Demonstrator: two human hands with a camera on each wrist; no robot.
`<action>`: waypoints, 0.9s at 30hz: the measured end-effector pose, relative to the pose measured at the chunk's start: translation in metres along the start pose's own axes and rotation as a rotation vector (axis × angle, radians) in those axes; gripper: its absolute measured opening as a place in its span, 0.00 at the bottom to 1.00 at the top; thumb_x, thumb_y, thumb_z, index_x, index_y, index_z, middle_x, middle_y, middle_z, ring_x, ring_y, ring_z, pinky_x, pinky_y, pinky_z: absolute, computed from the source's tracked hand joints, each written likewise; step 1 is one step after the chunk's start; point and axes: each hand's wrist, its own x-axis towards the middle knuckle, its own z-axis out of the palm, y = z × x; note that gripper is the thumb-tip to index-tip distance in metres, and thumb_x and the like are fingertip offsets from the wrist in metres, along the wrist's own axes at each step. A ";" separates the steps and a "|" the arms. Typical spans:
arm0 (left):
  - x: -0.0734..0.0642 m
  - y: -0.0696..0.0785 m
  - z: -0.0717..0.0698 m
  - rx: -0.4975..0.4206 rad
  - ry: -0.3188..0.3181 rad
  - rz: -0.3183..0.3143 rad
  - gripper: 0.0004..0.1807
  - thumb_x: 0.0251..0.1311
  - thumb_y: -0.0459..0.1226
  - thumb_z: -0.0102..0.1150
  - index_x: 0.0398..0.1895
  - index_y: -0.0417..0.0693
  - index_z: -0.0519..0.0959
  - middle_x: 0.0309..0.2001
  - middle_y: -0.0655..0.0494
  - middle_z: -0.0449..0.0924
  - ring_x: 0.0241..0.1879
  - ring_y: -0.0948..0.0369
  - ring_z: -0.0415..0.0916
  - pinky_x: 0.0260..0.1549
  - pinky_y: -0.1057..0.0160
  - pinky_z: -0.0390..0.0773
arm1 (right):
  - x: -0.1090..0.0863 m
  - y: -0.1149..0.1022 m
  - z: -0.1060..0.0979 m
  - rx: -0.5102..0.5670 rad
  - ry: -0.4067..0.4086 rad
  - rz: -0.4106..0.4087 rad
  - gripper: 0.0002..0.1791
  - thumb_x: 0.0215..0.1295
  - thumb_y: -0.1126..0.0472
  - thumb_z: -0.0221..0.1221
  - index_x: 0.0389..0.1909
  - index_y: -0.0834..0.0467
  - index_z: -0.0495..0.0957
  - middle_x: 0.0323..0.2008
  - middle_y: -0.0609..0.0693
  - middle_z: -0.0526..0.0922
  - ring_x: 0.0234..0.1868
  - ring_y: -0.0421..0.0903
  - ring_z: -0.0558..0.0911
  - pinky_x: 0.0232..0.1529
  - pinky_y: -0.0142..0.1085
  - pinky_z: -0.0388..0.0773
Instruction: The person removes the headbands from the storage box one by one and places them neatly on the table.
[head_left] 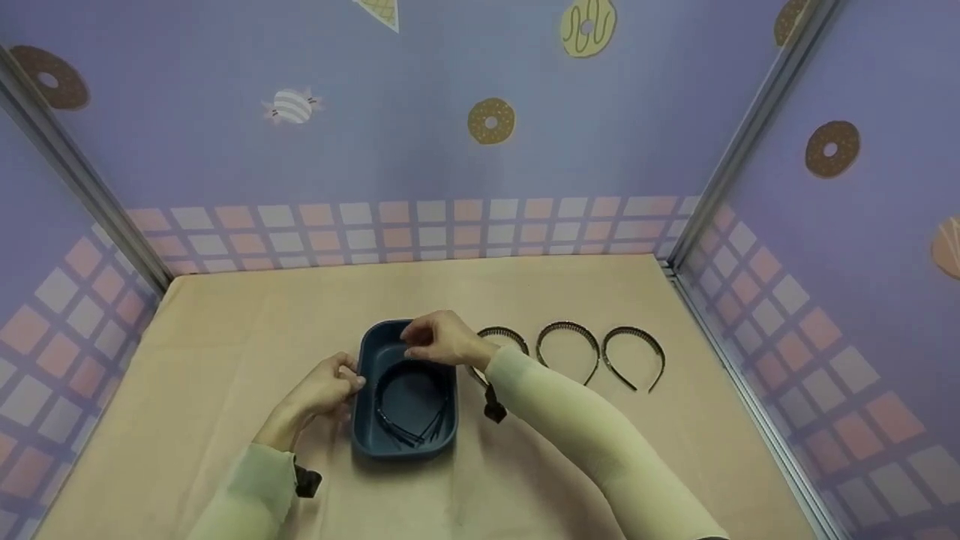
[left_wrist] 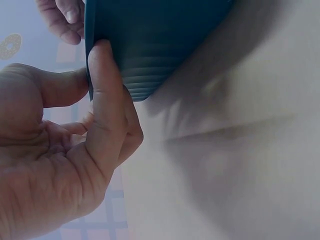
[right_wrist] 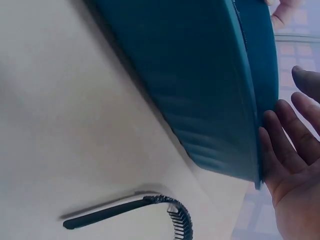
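My left hand (head_left: 322, 386) holds the left rim of a blue rectangular plastic tub (head_left: 370, 420). In the left wrist view the thumb and fingers of that hand (left_wrist: 55, 150) pinch the tub's edge (left_wrist: 150, 45). Black headbands (head_left: 405, 437) lie together inside the tub, their ends toward me. Over the tub's far right part hovers my right hand (head_left: 442, 337), fingers loosely bent and holding nothing. The right wrist view has this hand (right_wrist: 295, 160) right at the tub's rim, fingers spread.
Three dark toothed headbands lie in a row right of the tub: a near one (head_left: 504, 330) partly behind my right wrist, a middle one (head_left: 568, 326) and a far right one (head_left: 634, 331). A cream cloth (head_left: 225, 330) covers the table. Patterned walls (head_left: 420, 172) enclose its back and sides.
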 end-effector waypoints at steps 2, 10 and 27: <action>0.000 0.000 0.000 0.004 -0.001 0.002 0.14 0.81 0.33 0.56 0.60 0.36 0.66 0.31 0.58 0.72 0.32 0.60 0.75 0.27 0.60 0.87 | 0.003 -0.003 0.002 -0.011 -0.015 0.012 0.19 0.73 0.62 0.74 0.61 0.64 0.89 0.56 0.59 0.94 0.58 0.55 0.92 0.64 0.44 0.90; 0.000 0.000 0.000 0.021 -0.008 0.018 0.13 0.82 0.33 0.55 0.60 0.35 0.67 0.32 0.57 0.73 0.33 0.60 0.75 0.29 0.62 0.81 | 0.010 -0.007 0.010 -0.098 -0.042 0.054 0.20 0.71 0.60 0.77 0.60 0.60 0.90 0.56 0.56 0.95 0.57 0.51 0.93 0.59 0.33 0.89; 0.001 -0.001 0.000 0.024 0.012 0.034 0.11 0.82 0.33 0.56 0.56 0.37 0.68 0.31 0.59 0.70 0.32 0.59 0.74 0.27 0.60 0.83 | 0.018 -0.010 0.026 -0.368 -0.121 0.063 0.18 0.72 0.55 0.77 0.59 0.55 0.92 0.55 0.50 0.95 0.58 0.47 0.92 0.61 0.36 0.89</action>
